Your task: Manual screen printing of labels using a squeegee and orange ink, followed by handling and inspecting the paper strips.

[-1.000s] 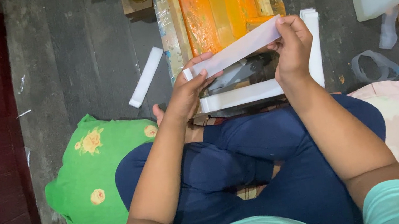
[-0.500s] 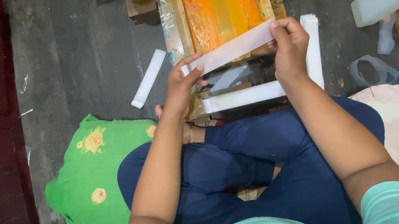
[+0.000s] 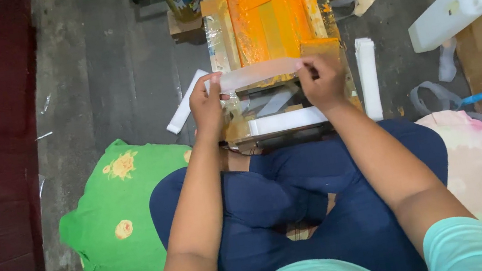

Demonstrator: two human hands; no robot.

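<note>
Between the two hands, at about twelve o'clock from the seated person's lap, a thin white strip (image 3: pixel 257 73) is stretched flat and level. Its left end is pinched by the fingers of the left hand (image 3: pixel 206 101), its right end by the fingers of the right hand (image 3: pixel 321 79); both hands are closed on it. The strip is held just above the near edge of an orange-stained screen frame (image 3: pixel 270 11), which lies at twelve o'clock beyond it. A stack of white strips (image 3: pixel 287 121) rests just below the hands, at six o'clock from the held strip, and another white stack (image 3: pixel 368 78) stands at three o'clock of the right hand. A loose white strip (image 3: pixel 186 101) lies on the grey floor at nine o'clock of the left hand. What sits under the frame is partly hidden by the hands and hard to make out. The strip looks smooth, slightly translucent and paper-thin. A green patterned cushion (image 3: pixel 118 213) is seen at eight o'clock, and a white plastic jug (image 3: pixel 447 14) at two o'clock.
</note>
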